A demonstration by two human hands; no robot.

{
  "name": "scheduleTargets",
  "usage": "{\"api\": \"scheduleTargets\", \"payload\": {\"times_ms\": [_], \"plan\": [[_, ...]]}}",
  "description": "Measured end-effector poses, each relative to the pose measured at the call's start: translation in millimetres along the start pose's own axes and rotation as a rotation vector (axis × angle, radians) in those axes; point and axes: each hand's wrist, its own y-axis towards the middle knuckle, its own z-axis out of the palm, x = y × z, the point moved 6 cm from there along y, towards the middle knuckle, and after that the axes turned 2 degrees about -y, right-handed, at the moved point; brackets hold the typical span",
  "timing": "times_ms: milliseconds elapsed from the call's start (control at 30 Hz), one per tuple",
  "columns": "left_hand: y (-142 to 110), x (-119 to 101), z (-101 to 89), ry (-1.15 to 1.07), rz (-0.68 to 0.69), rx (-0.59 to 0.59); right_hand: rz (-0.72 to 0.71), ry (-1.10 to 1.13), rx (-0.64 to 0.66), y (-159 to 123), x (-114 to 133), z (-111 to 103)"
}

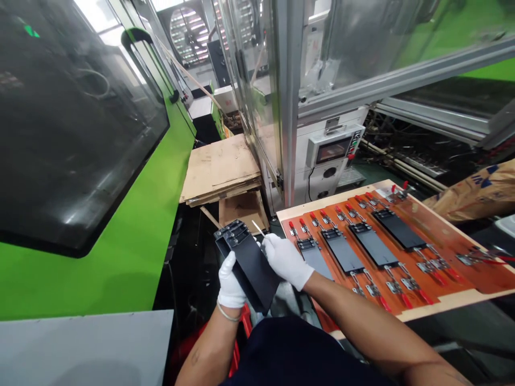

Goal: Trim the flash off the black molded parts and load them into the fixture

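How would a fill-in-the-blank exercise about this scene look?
The left hand and right hand wear white ____.
Near the long, black, box-shaped part, the ____ hand holds a thin white stick.
The flat orange-brown board carries ____ dark rectangular panels.
The small metal clamps have ____ handles.
Missing: gloves; right; four; red.

Head cam only, worn on the person's head, facing fwd & down. Both gloved hands [232, 281] [286, 261] close, lower mid; machines [161, 268] further off. Single view, so no overlap.
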Motion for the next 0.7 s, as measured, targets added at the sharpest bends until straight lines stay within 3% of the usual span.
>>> {"api": "scheduleTargets", "payload": {"times_ms": [133,267,433,533,600,700], "plan": [[4,-1,-4.1,0.069,0.018,-0.084,-0.129,0.054,-0.053,2,16,-5],[7,-1,-3.0,0.066,-0.009,-0.058,0.046,-0.044,0.023,9,11,-4],[10,-6,-6.7,0.064,0.080,-0.173,-0.044,0.062,-0.034,12,14,1],[9,-7,-2.9,0.073,0.069,-0.182,0.063,0.146,-0.038,22,-3,6],[9,-7,-0.6,0.048,0.031,-0.160,0.090,0.258,-0.079,32,-11,4],[9,-5,-0.8,-0.024,-0.020,-0.126,0.044,0.669,-0.136,42,-8,-2]]}}
